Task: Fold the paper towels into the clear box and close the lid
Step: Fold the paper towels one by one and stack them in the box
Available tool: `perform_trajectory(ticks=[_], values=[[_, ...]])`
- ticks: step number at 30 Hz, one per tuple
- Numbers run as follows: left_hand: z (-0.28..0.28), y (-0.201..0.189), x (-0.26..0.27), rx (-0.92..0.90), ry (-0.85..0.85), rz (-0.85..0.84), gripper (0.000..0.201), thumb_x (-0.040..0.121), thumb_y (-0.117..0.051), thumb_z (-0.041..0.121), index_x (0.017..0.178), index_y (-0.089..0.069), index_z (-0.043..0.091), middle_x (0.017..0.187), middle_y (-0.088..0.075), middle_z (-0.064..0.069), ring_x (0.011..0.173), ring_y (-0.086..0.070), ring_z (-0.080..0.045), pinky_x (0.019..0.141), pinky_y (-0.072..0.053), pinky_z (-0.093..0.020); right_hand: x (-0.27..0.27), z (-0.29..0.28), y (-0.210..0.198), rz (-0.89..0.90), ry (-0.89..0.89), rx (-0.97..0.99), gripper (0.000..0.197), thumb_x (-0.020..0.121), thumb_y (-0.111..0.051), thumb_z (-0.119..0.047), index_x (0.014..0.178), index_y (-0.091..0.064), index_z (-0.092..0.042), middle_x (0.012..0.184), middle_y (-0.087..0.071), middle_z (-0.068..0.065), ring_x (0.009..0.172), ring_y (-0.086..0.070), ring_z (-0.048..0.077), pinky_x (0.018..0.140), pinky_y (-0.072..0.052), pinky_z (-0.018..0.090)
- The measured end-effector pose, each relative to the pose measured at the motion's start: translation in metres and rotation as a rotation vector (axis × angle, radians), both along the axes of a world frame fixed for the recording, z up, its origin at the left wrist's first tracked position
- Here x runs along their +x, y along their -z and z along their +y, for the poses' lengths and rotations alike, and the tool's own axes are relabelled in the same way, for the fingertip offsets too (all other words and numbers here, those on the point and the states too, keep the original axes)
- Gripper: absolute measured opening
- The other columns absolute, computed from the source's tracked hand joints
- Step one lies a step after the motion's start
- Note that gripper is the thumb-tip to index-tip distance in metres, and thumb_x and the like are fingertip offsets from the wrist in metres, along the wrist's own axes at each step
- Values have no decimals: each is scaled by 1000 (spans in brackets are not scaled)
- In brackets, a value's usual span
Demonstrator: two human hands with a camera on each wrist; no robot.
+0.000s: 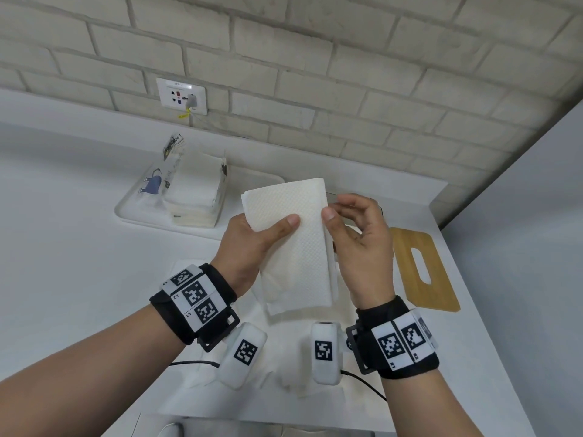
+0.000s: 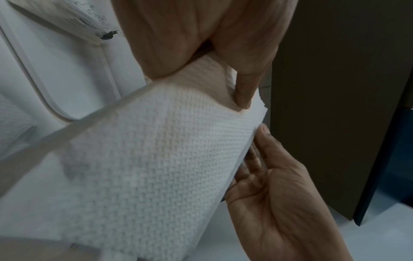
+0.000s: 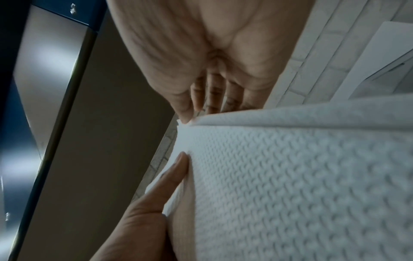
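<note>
I hold a white embossed paper towel (image 1: 293, 244), folded into a tall strip, upright above the counter. My left hand (image 1: 265, 231) grips its left side, thumb across the front. My right hand (image 1: 353, 228) pinches the right edge near the top between thumb and fingers. The left wrist view shows the towel (image 2: 156, 167) with the left thumb (image 2: 245, 91) on it and the right hand (image 2: 279, 203) at its edge. In the right wrist view the right fingertips (image 3: 187, 116) nip the towel's (image 3: 301, 176) corner. The clear box is hidden behind towel and right hand.
A bamboo board with an oblong slot (image 1: 407, 257) lies flat at the right. A white tray (image 1: 126, 212) at the back holds an opened pack of paper towels (image 1: 195, 187). More white sheets (image 1: 284, 376) lie under my wrists. A wall stands close on the right.
</note>
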State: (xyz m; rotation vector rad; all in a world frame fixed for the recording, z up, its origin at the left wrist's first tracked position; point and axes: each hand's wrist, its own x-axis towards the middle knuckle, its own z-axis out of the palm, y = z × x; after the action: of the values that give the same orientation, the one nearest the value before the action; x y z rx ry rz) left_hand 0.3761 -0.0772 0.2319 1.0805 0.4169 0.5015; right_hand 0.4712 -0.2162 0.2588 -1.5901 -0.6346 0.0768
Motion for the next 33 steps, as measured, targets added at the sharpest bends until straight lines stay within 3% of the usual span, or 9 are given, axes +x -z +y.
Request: perform_trajectory(ticks=[4, 9, 11, 16, 21, 24, 27, 30, 33], values=[[-1, 2, 1, 34, 26, 6, 40, 79, -83, 21, 116, -72, 9, 117, -76, -14, 110, -73, -33, 102, -55, -58, -3, 4, 3, -3, -11, -53, 5, 93, -73, -19, 97, -72, -17, 95, -74, -9, 80, -69, -2, 77, -55, 18], [1, -1, 1, 20, 4, 7, 42, 81, -81, 21, 120, -70, 8, 118, -76, -13, 111, -73, -31, 100, -56, -55, 1, 0, 4, 144, -86, -56, 34, 90, -76, -24, 121, -64, -22, 110, -72, -10, 91, -72, 2, 80, -59, 23], [2, -5, 1, 37, -7, 8, 45, 80, -81, 22, 120, -69, 6, 117, -76, -13, 109, -74, -32, 96, -58, -53, 2, -4, 8, 145, -175, -183, 26, 91, -75, -20, 116, -68, -19, 109, -75, -7, 92, -74, 8, 79, -60, 29], [20, -5, -3, 122, 1, 48, 40, 86, -77, 30, 120, -70, 9, 109, -78, -6, 99, -75, -19, 83, -60, -34, 23, -17, 12, 87, -165, -321, 7, 93, -72, -16, 97, -72, -21, 98, -78, -8, 90, -74, 10, 84, -61, 36], [73, 43, -37, 532, -46, 507, 10, 91, -77, 30, 101, -75, 30, 96, -77, 0, 89, -71, -16, 81, -56, -33, 105, -21, -7, -36, 87, -339, 19, 92, -73, -20, 110, -67, -19, 108, -76, -5, 92, -73, 6, 86, -59, 32], [89, 76, -52, 840, 149, 814, 13, 90, -74, 28, 103, -73, 31, 106, -73, 7, 92, -69, -13, 83, -53, -27, 153, -8, -19, -156, 130, -437, 28, 93, -72, -21, 119, -64, -14, 112, -72, -3, 99, -70, 15, 85, -55, 30], [95, 98, -55, 1060, 290, 1068, 37, 95, -61, 22, 132, -62, 26, 133, -58, -3, 116, -57, -21, 95, -47, -30, 185, 12, -19, -332, 36, -680, 30, 94, -69, -19, 122, -66, -10, 107, -65, -1, 97, -60, 15, 76, -43, 16], [99, 109, -58, 1124, 315, 1188, 52, 93, -52, 12, 143, -49, 24, 142, -46, -6, 130, -43, -32, 99, -47, -40, 209, 33, -4, -403, -175, -968, 27, 92, -72, -25, 118, -70, -18, 110, -67, -4, 101, -59, 15, 86, -39, 24], [105, 110, -57, 1108, 316, 1223, 61, 89, -58, 18, 147, -43, 27, 142, -44, -4, 131, -40, -30, 104, -45, -42, 227, 53, 15, -397, -382, -1224, 26, 89, -76, -28, 114, -72, -21, 113, -71, 2, 107, -63, 22, 90, -44, 29]])
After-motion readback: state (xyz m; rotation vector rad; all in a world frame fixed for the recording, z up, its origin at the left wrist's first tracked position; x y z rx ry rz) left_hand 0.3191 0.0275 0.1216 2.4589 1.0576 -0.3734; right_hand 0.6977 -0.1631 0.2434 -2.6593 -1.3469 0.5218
